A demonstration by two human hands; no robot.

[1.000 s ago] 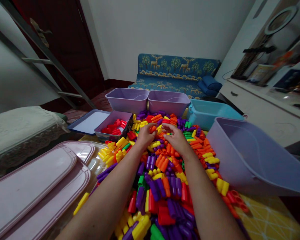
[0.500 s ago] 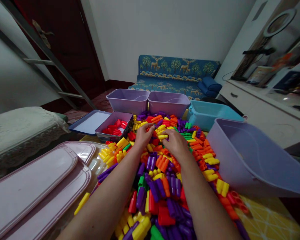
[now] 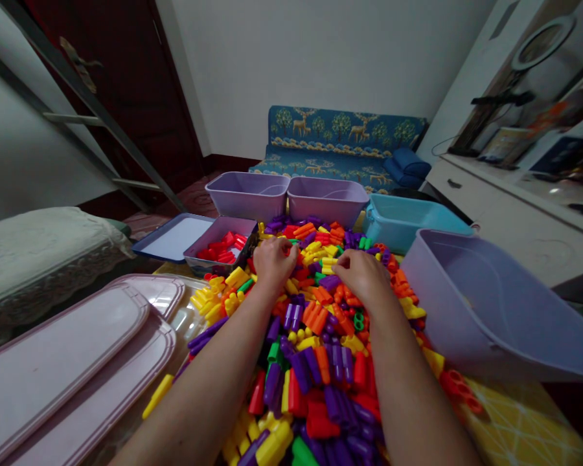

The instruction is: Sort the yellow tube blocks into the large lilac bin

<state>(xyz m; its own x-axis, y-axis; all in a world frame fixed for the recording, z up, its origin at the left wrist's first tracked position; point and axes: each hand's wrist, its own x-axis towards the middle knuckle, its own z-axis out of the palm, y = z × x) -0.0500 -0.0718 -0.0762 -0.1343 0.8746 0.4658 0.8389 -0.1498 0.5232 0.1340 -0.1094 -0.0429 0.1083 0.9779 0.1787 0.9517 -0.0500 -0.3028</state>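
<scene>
Yellow pieces [image 3: 327, 269] lie just left of right hand [image 3: 364, 277], long axes left-to-right, on mixed heap [image 3: 315, 316]; left hand [image 3: 273, 261] farther. Both hands' fingers curled; whether gripping anything, cannot tell.

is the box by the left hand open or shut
Open: the top of the box is uncovered, and the red pieces inside show.

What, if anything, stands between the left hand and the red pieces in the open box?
The right wall of the open box: left hand outside it, red pieces inside. Nothing visible covers the top.
</scene>
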